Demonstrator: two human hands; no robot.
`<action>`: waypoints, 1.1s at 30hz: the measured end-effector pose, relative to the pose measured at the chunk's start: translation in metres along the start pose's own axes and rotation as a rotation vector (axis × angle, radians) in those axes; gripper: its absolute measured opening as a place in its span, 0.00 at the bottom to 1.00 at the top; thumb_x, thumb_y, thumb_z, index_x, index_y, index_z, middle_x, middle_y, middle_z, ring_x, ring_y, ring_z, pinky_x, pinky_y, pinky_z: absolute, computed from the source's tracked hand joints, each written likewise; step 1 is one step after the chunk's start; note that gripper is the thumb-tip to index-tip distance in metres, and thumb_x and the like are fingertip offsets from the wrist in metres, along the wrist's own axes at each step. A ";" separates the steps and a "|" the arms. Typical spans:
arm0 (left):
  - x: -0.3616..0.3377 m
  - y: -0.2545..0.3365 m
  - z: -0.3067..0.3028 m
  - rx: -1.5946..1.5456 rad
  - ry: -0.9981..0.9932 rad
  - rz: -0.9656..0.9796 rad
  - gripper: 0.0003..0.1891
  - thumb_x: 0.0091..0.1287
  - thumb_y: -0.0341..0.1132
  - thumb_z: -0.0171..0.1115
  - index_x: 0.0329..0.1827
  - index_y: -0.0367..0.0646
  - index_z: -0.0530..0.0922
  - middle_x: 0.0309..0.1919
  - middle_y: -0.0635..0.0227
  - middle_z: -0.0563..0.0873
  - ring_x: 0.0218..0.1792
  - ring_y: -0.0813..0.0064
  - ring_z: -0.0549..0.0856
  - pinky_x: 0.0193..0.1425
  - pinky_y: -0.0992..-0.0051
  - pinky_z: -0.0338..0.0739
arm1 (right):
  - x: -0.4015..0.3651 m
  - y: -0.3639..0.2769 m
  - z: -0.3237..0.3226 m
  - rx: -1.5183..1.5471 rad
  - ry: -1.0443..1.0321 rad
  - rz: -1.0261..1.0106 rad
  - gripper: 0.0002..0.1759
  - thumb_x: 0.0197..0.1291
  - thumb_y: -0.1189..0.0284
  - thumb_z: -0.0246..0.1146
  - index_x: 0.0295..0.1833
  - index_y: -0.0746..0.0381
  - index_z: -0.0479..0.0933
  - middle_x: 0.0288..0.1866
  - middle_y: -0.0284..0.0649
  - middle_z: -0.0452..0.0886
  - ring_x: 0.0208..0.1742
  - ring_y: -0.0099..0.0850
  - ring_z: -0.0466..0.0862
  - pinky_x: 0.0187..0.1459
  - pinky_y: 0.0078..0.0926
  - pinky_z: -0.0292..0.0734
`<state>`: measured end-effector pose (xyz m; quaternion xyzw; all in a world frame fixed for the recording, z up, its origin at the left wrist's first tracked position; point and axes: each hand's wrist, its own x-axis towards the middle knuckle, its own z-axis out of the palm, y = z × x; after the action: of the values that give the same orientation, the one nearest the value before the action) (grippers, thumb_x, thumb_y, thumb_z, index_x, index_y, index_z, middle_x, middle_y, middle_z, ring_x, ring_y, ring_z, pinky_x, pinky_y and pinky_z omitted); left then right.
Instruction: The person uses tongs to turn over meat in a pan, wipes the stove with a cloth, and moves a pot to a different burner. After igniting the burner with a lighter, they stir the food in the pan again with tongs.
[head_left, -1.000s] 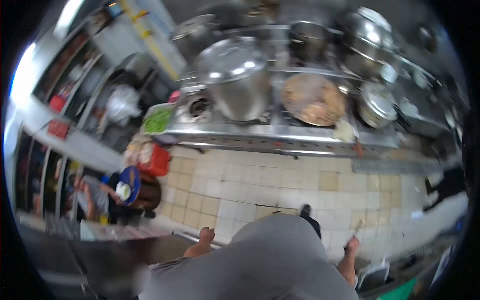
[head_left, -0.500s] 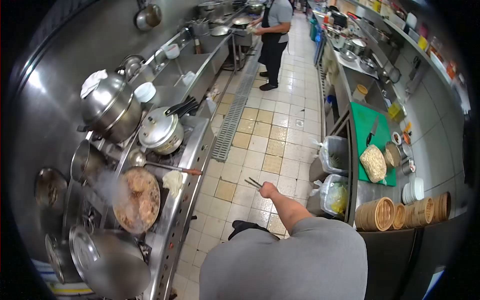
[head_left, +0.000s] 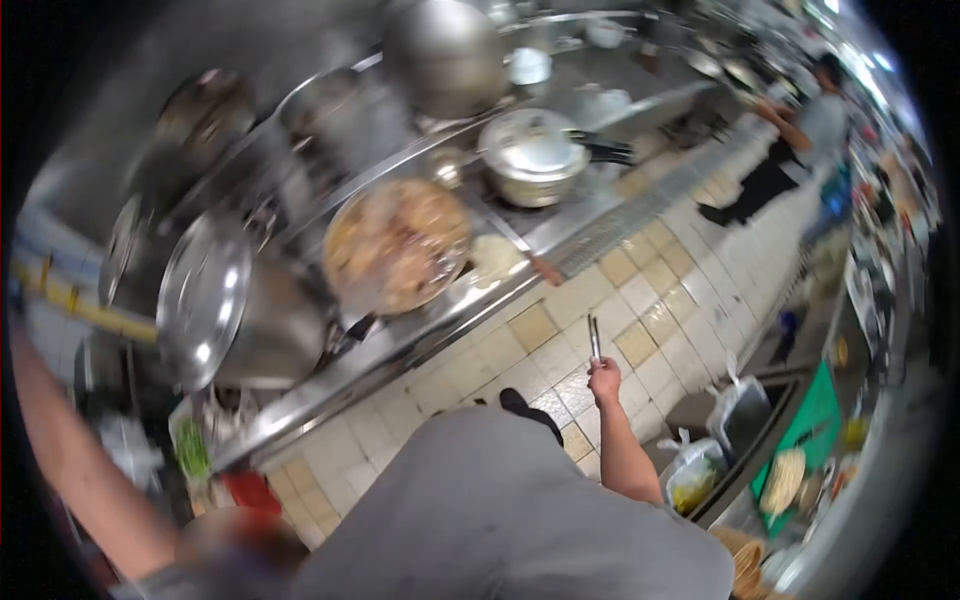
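My right hand (head_left: 604, 382) is closed around a pair of metal tongs (head_left: 596, 342), held over the tiled floor with the tips pointing away from me. At the left edge my left forearm (head_left: 85, 455) reaches forward; its hand is cut off by the dark border. On the stove, a wide round pan holds browned food (head_left: 405, 240) in bubbling liquid, with steam rising. A ladle (head_left: 515, 238) with a wooden handle end and a pale cloth (head_left: 496, 260) lie beside that pan. Neither hand touches them.
A lidded pressure cooker (head_left: 532, 160) and a large pot (head_left: 288, 325) with a tilted lid (head_left: 205, 300) stand on the stove. Lined bins (head_left: 697, 470) and a green board (head_left: 808, 440) are at right. A co-worker (head_left: 790, 150) stands farther along the aisle.
My view has swung left, so the stove fills more of the picture. My left forearm has come into view at the left edge. The tongs stay in my right hand.
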<state>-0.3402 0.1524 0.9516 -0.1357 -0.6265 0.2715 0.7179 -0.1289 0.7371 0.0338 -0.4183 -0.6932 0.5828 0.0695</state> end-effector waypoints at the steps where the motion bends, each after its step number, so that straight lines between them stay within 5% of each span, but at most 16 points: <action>1: 0.001 0.002 -0.006 -0.061 -0.158 -0.146 0.44 0.73 0.63 0.52 0.77 0.32 0.61 0.75 0.34 0.61 0.77 0.39 0.61 0.78 0.43 0.56 | -0.021 -0.033 0.018 -0.035 -0.059 -0.007 0.11 0.67 0.69 0.65 0.46 0.67 0.79 0.28 0.36 0.80 0.20 0.23 0.76 0.23 0.26 0.74; 4: -0.037 0.024 -0.023 0.067 -0.060 0.046 0.45 0.72 0.64 0.53 0.78 0.34 0.60 0.78 0.42 0.60 0.78 0.42 0.61 0.79 0.44 0.56 | -0.058 -0.107 0.066 0.042 -0.185 -0.060 0.14 0.68 0.68 0.66 0.51 0.68 0.79 0.28 0.35 0.81 0.26 0.23 0.77 0.31 0.24 0.74; 6: -0.081 0.040 -0.031 0.002 -0.080 0.106 0.45 0.72 0.64 0.54 0.79 0.36 0.60 0.79 0.46 0.60 0.78 0.43 0.61 0.79 0.44 0.56 | -0.073 -0.137 0.095 -0.075 -0.279 -0.414 0.16 0.66 0.68 0.68 0.53 0.67 0.79 0.30 0.38 0.82 0.28 0.24 0.79 0.32 0.26 0.75; 8: -0.160 0.075 -0.047 -0.229 -0.208 0.187 0.45 0.71 0.64 0.55 0.79 0.37 0.59 0.80 0.50 0.60 0.78 0.44 0.61 0.80 0.45 0.55 | -0.086 -0.177 0.115 -0.158 -0.280 -0.532 0.18 0.64 0.68 0.69 0.55 0.66 0.80 0.31 0.41 0.83 0.29 0.27 0.80 0.34 0.29 0.76; 9: -0.211 0.130 -0.072 -0.647 -0.460 -0.052 0.32 0.70 0.50 0.57 0.72 0.38 0.68 0.69 0.53 0.69 0.68 0.52 0.69 0.71 0.52 0.64 | -0.097 -0.195 0.124 -0.242 -0.257 -0.645 0.19 0.63 0.68 0.70 0.56 0.65 0.80 0.32 0.44 0.84 0.31 0.31 0.81 0.36 0.32 0.78; 10: -0.263 0.185 -0.098 -1.323 -0.572 -0.531 0.21 0.70 0.36 0.59 0.64 0.39 0.76 0.58 0.56 0.78 0.57 0.60 0.78 0.62 0.60 0.73 | -0.102 -0.210 0.131 -0.225 -0.269 -0.619 0.19 0.63 0.68 0.70 0.56 0.65 0.80 0.32 0.44 0.84 0.31 0.31 0.81 0.36 0.32 0.78; 11: -0.315 0.239 -0.123 -1.628 -0.526 -0.985 0.14 0.69 0.22 0.60 0.56 0.39 0.84 0.47 0.59 0.88 0.46 0.68 0.87 0.54 0.68 0.82 | -0.103 -0.225 0.136 -0.280 -0.307 -0.639 0.20 0.61 0.68 0.71 0.56 0.65 0.80 0.34 0.47 0.84 0.33 0.36 0.83 0.38 0.35 0.79; 12: -0.372 0.294 -0.143 -1.737 -0.695 -1.376 0.14 0.68 0.25 0.64 0.56 0.38 0.84 0.47 0.61 0.87 0.44 0.73 0.86 0.51 0.71 0.82 | -0.106 -0.236 0.141 -0.333 -0.343 -0.658 0.21 0.60 0.67 0.71 0.56 0.64 0.80 0.36 0.50 0.85 0.35 0.42 0.85 0.40 0.39 0.80; 13: -0.396 0.330 -0.166 -1.321 -1.212 -1.453 0.16 0.68 0.27 0.67 0.59 0.37 0.83 0.46 0.63 0.87 0.44 0.76 0.85 0.48 0.76 0.82 | -0.107 -0.250 0.146 -0.321 -0.352 -0.640 0.21 0.60 0.67 0.71 0.56 0.64 0.80 0.36 0.50 0.85 0.35 0.42 0.85 0.40 0.39 0.80; 15: -0.483 0.394 -0.197 -1.116 -1.298 -1.376 0.24 0.66 0.31 0.71 0.65 0.40 0.80 0.55 0.61 0.85 0.47 0.75 0.83 0.45 0.74 0.82 | -0.100 -0.278 0.145 -0.398 -0.469 -0.722 0.19 0.60 0.67 0.71 0.54 0.63 0.81 0.40 0.53 0.86 0.40 0.51 0.86 0.42 0.43 0.80; 18: -0.505 0.421 -0.216 -0.993 -1.219 -1.112 0.30 0.63 0.30 0.72 0.70 0.46 0.75 0.60 0.57 0.79 0.49 0.69 0.83 0.48 0.71 0.82 | -0.079 -0.315 0.150 -0.544 -0.517 -0.785 0.18 0.60 0.66 0.71 0.53 0.61 0.82 0.41 0.53 0.86 0.43 0.53 0.86 0.42 0.46 0.80; 21: -0.500 0.436 -0.203 -0.873 -1.243 -1.215 0.32 0.61 0.29 0.74 0.70 0.45 0.76 0.58 0.58 0.80 0.54 0.65 0.82 0.50 0.70 0.80 | -0.050 -0.345 0.165 -0.723 -0.544 -0.924 0.16 0.59 0.64 0.70 0.50 0.60 0.83 0.39 0.51 0.87 0.42 0.53 0.86 0.43 0.47 0.80; 25: -0.509 0.454 -0.186 -0.761 -1.248 -1.083 0.20 0.64 0.33 0.70 0.59 0.39 0.83 0.51 0.50 0.86 0.54 0.51 0.84 0.62 0.62 0.76 | -0.037 -0.379 0.190 -0.952 -0.695 -1.103 0.12 0.59 0.66 0.67 0.44 0.61 0.84 0.37 0.50 0.88 0.42 0.50 0.88 0.45 0.46 0.82; 33: -0.505 0.455 -0.187 -0.604 -1.321 -1.037 0.21 0.65 0.39 0.70 0.60 0.43 0.83 0.56 0.54 0.87 0.57 0.53 0.85 0.62 0.63 0.78 | -0.039 -0.377 0.238 -1.182 -0.709 -1.096 0.09 0.54 0.73 0.62 0.36 0.61 0.87 0.35 0.50 0.88 0.40 0.47 0.90 0.42 0.42 0.85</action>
<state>-0.2920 0.2680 0.2579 0.1656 -0.9398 -0.2413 0.1765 -0.4312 0.5441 0.3009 0.2113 -0.9653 0.1089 -0.1078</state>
